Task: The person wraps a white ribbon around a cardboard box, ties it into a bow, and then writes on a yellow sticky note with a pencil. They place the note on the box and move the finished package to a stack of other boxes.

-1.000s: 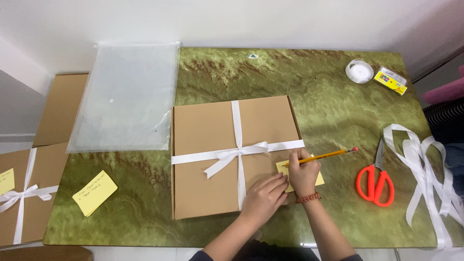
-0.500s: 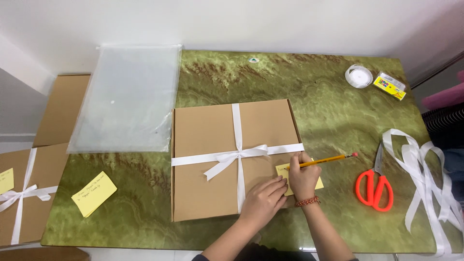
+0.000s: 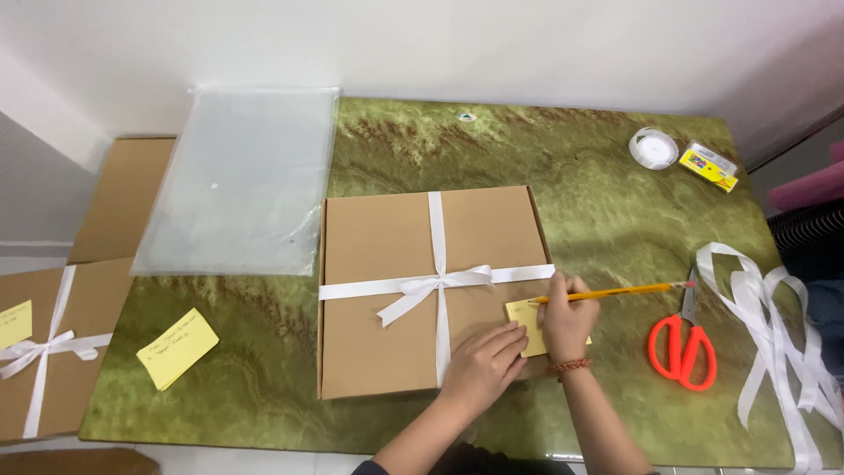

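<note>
At the bottom centre I see my left hand (image 3: 483, 365) pressed flat, fingers together, on the lower right corner of the brown box (image 3: 387, 290). Just right of it, my right hand (image 3: 567, 317) is closed round a yellow pencil (image 3: 615, 292), its tip on a yellow note (image 3: 525, 318) lying at the box's right edge. A white ribbon (image 3: 437, 283) crosses the box with a bow at centre. Right of the hands lie orange scissors (image 3: 684, 347) and loose ribbon (image 3: 774, 334). At lower left sits another yellow note (image 3: 178, 348). Farther up, a clear plastic bag (image 3: 242, 180) at upper left; a tape roll (image 3: 653, 147) at upper right.
</note>
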